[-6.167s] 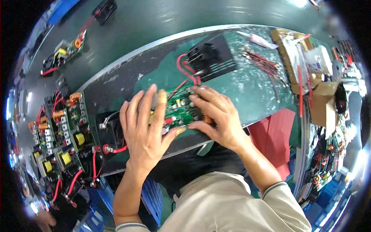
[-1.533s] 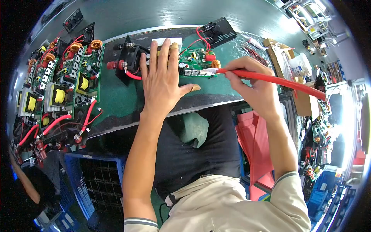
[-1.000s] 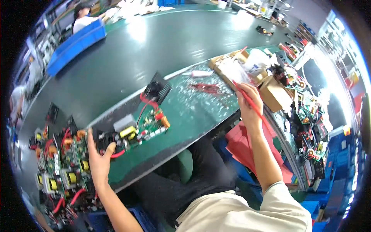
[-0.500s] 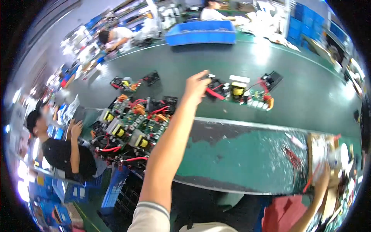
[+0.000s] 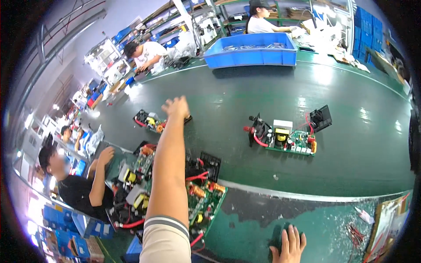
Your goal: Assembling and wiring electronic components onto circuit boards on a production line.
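Observation:
My left hand [image 5: 176,108] reaches far out over the conveyor, its slightly blurred fingers apart. It is above the black end panel of a circuit board assembly [image 5: 151,121], partly hiding it; whether it touches the panel I cannot tell. Flat on the green bench in front of me rests my right hand [image 5: 289,246], fingers spread and holding nothing. Another circuit board assembly [image 5: 289,141], with a yellow transformer, red wires and black end panels, lies alone on the conveyor to the right. Beneath my left forearm is a pile of similar boards [image 5: 204,204], partly covered by the arm.
A blue bin [image 5: 251,51] of small parts stands across the conveyor [image 5: 219,144]. At the bench's right lie red wires [image 5: 355,236] and a cardboard box [image 5: 388,228]. A co-worker in black [image 5: 83,193] is at the left; others sit across.
My left hand has left the right-hand board assembly and swung left to the far one. My right hand has come from the box at the right onto the bench. The view has shifted.

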### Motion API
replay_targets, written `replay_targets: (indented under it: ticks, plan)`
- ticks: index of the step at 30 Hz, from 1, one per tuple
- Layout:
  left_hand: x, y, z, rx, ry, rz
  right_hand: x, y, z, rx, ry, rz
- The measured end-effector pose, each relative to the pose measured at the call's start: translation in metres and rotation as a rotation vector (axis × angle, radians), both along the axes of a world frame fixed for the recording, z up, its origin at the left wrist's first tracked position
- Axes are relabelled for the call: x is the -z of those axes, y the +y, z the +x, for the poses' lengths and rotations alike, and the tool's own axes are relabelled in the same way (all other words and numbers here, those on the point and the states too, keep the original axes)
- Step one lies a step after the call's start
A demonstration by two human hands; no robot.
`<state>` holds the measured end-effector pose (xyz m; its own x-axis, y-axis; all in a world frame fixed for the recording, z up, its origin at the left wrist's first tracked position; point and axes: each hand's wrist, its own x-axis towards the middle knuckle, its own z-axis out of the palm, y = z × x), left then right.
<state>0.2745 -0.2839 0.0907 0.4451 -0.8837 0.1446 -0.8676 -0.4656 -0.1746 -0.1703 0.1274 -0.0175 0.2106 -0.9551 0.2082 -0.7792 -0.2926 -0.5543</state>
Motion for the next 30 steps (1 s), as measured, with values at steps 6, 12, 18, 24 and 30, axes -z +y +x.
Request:
replay_targets:
  ticks: [6, 12, 18, 24, 30]
  plan:
    - [0.005, -0.014, 0.084, 0.035, -0.114, 0.060, 0.009, 0.009, -0.014, -0.039, 0.148, 0.076]
    - [-0.080, -0.001, 0.111, 0.073, 0.131, -0.269, -0.025, 0.005, -0.018, 0.003, 0.141, 0.036]
    - [-0.223, 0.053, 0.127, 0.127, 0.846, -0.765, -0.016, 0.014, -0.028, -0.004, 0.116, -0.019]
    - [-0.314, 0.175, -0.054, 0.551, 1.413, -0.710, -0.069, -0.007, -0.028, 0.045, -0.554, 0.079]
    - [-0.340, 0.261, -0.205, 0.846, 1.555, -0.712, -0.209, -0.030, 0.065, 0.137, -0.217, -0.624]
